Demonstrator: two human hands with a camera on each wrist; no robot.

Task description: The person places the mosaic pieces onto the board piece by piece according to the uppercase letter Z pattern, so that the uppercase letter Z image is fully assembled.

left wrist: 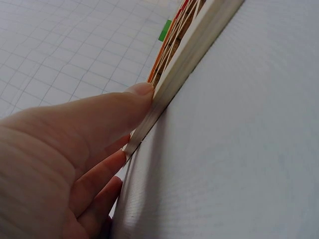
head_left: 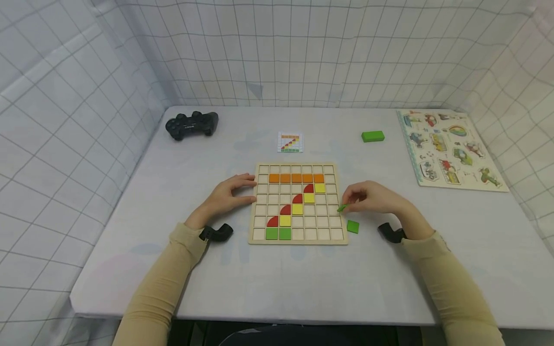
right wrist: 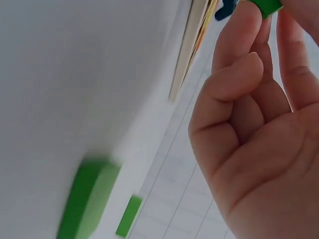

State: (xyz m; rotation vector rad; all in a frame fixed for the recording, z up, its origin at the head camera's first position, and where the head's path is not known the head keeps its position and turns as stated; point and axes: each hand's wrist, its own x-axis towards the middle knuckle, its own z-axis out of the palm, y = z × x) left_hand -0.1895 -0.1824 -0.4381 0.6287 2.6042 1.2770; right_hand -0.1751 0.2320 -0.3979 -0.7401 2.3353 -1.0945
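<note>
A square wooden grid board (head_left: 298, 241) lies on the table. An orange row of tiles (head_left: 296, 178) runs across its upper part, and a diagonal of red quarter-circle tiles (head_left: 285, 209) and yellow square tiles (head_left: 297, 209) descends to the left. Two green square tiles (head_left: 278, 233) sit in the bottom row. My left hand (head_left: 229, 196) rests against the board's left edge, its thumb touching the side with fingers extended. In my right hand (head_left: 368, 197), thumb and fingers pinch a green tile (head_left: 342, 208) at the board's right edge. Another green tile (head_left: 353, 226) lies just below that hand.
Behind the board lies a small pattern card (head_left: 290, 142). A green block (head_left: 373, 136) stands at the back right, near a picture puzzle board (head_left: 454, 149). A black game controller (head_left: 192, 125) sits at the back left. White gridded cloth (head_left: 303, 57) surrounds the table.
</note>
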